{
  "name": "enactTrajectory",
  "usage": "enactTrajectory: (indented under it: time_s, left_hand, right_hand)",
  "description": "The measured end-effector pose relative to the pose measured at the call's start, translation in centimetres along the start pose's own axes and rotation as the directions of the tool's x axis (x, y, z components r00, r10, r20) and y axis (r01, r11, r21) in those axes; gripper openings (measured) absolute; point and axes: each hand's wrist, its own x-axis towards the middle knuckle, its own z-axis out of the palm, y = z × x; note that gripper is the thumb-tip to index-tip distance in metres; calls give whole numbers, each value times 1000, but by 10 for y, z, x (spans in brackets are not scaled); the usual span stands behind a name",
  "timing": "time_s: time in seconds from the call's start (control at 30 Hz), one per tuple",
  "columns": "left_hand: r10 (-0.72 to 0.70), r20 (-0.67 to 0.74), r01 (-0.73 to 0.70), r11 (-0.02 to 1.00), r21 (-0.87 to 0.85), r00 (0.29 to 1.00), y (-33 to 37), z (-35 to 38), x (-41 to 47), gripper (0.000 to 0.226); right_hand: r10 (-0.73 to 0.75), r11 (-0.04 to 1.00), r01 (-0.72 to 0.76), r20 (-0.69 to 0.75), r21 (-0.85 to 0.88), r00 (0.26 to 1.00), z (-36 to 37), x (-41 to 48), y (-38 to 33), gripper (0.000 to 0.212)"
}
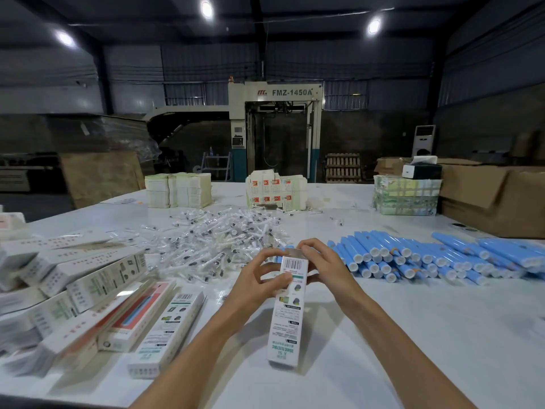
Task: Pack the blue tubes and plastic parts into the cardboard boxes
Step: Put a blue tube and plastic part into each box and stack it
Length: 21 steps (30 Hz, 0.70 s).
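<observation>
Both hands hold one long white printed carton (285, 320) upright-tilted over the white table, its top end with a barcode between my fingers. My left hand (259, 286) grips its left side near the top. My right hand (321, 265) pinches the top flap from the right. A heap of blue tubes (436, 256) with white caps lies to the right. A pile of clear-bagged plastic parts (218, 240) lies straight ahead. Whether the carton has anything inside is hidden.
Filled and flat white cartons (88, 293) are piled at the left. Stacks of flat box blanks (178, 190) (275, 188) and a wrapped bundle (405, 194) stand at the table's far edge. Large brown cardboard boxes (498, 196) sit far right. A big machine (275, 125) stands behind.
</observation>
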Motion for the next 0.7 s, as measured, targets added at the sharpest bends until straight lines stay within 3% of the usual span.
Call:
enactTrajectory:
  time_s: [0.17, 0.47, 0.7]
  left_hand:
    - [-9, -10, 9, 1000, 0, 1000, -1, 0, 1, 43]
    - [-20, 15, 21, 999, -44, 1000, 1, 0, 1, 49]
    - [-17, 16, 17, 1000, -20, 1000, 4, 1, -1, 52]
  right_hand:
    - [105, 988, -114, 80, 106, 991, -3, 0, -1, 13]
    - [245, 951, -251, 56, 182, 968, -7, 3, -8, 10]
    - [281, 956, -289, 143, 40, 949, -16, 5, -20, 25]
